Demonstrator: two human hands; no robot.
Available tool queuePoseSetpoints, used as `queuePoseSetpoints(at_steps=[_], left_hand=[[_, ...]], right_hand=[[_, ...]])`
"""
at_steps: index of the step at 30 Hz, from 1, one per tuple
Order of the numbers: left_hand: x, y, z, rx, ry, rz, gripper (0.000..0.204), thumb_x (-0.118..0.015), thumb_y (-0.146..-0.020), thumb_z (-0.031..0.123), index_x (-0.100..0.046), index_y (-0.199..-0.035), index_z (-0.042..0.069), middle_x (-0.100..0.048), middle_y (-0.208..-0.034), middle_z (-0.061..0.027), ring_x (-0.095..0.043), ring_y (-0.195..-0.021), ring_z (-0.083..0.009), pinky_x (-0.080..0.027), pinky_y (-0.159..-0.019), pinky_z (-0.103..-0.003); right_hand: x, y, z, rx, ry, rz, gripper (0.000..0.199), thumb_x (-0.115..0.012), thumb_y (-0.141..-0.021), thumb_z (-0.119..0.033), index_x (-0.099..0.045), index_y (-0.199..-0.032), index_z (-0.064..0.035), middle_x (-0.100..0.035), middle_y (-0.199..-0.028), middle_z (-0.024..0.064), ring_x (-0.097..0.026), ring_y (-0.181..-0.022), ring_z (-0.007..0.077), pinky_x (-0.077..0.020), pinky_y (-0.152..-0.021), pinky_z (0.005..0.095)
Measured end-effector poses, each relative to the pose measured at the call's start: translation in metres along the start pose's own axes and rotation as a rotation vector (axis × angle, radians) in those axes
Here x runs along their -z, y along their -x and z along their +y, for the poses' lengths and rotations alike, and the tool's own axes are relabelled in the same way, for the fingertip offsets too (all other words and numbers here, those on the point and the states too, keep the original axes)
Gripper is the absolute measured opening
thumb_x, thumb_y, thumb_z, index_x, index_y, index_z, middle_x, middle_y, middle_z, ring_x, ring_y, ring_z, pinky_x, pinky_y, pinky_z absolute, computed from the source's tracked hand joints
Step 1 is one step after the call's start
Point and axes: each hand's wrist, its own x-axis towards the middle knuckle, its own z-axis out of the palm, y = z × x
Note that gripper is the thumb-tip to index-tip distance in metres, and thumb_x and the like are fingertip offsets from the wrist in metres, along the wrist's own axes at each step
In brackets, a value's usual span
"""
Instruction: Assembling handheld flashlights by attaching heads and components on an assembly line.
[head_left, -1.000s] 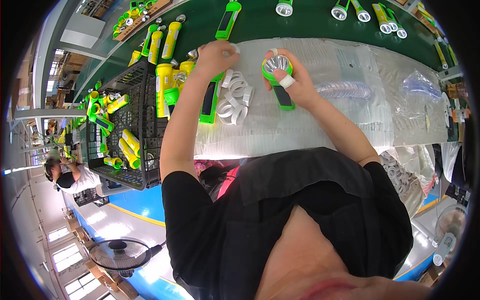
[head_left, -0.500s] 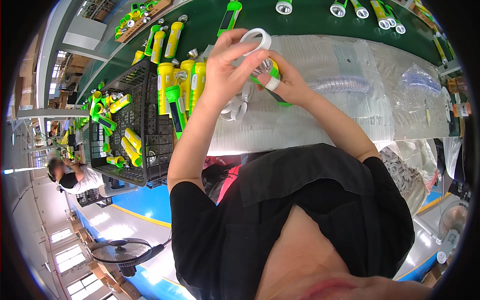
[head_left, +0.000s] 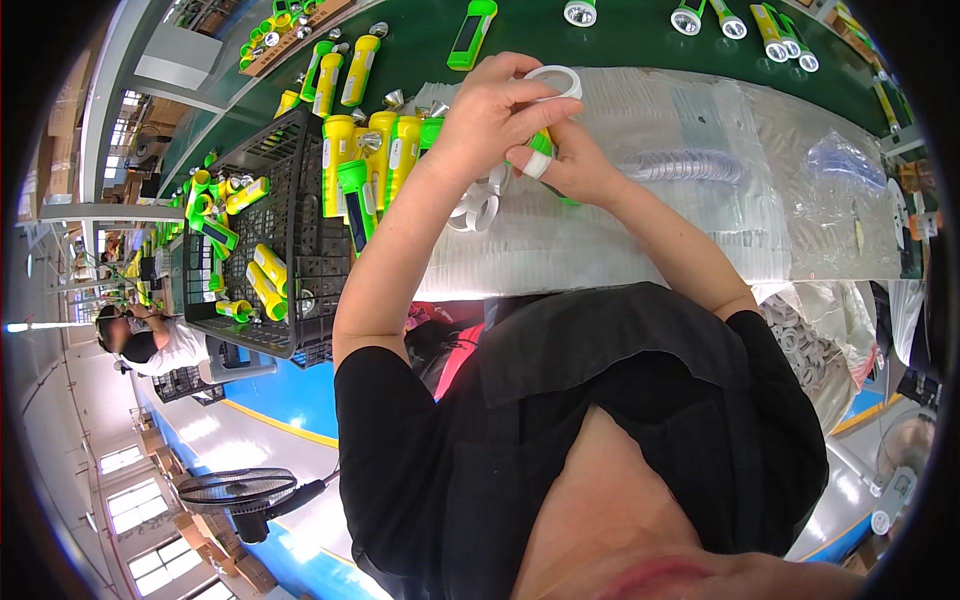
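My left hand (head_left: 503,112) pinches a white plastic ring (head_left: 574,82) between thumb and fingers, right over the head of a green-and-yellow flashlight (head_left: 541,142). Wrapped round that flashlight is my right hand (head_left: 577,172), which has a white band on its thumb. Both hands hide most of the flashlight, so I cannot tell whether the ring touches it. Several loose white rings (head_left: 482,210) lie on the plastic-covered bench below my left wrist. To their left, yellow flashlights (head_left: 337,165) and a green one (head_left: 357,200) stand close together, some with silver reflectors on them.
A black crate (head_left: 315,260) with flashlights stands at the left. Stacked clear discs (head_left: 690,167) lie right of my hands, near a clear bag (head_left: 845,165). More flashlights (head_left: 472,35) line the green bench's far side. A sack of white rings (head_left: 800,345) hangs low right.
My left hand has tipped the ring and brought it down and right, towards the flashlight. The silver reflector, visible before in the flashlight's head, is now hidden behind my fingers.
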Motion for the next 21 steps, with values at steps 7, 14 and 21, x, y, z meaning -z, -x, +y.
queuePoseSetpoints(at_steps=[7, 14, 21], left_hand=[[0.002, 0.005, 0.0, 0.028, 0.047, 0.049, 0.018, -0.076, -0.08, 0.023, -0.077, -0.096, 0.014, -0.062, -0.106, -0.0127, -0.062, -0.092, -0.0253, -0.051, -0.077, -0.033], [0.015, 0.04, 0.012, -0.061, 0.099, 0.224, 0.029, -0.084, -0.07, 0.019, -0.076, -0.095, 0.01, -0.063, -0.106, -0.0085, -0.058, -0.09, -0.0213, -0.048, -0.075, -0.031], [0.018, 0.047, 0.013, -0.082, -0.094, 0.16, 0.031, -0.086, -0.065, 0.022, -0.077, -0.092, 0.011, -0.062, -0.108, -0.0071, -0.057, -0.093, -0.023, -0.048, -0.075, -0.033]], right_hand=[[-0.003, 0.003, -0.004, 0.041, 0.002, -0.025, 0.034, -0.061, -0.094, -0.023, -0.049, -0.119, -0.0034, -0.058, -0.1, 0.0051, -0.06, -0.083, 0.0137, -0.0505, -0.072, 0.0298], [0.004, 0.006, -0.004, -0.024, -0.193, 0.023, 0.042, -0.066, -0.09, -0.021, -0.049, -0.126, -0.0082, -0.059, -0.099, 0.0036, -0.059, -0.08, 0.0114, -0.0511, -0.071, 0.0268], [0.008, 0.004, 0.006, 0.074, -0.081, -0.032, 0.049, -0.061, -0.094, -0.025, -0.042, -0.135, -0.007, -0.058, -0.113, 0.0065, -0.06, -0.096, 0.0166, -0.0502, -0.085, 0.0319]])
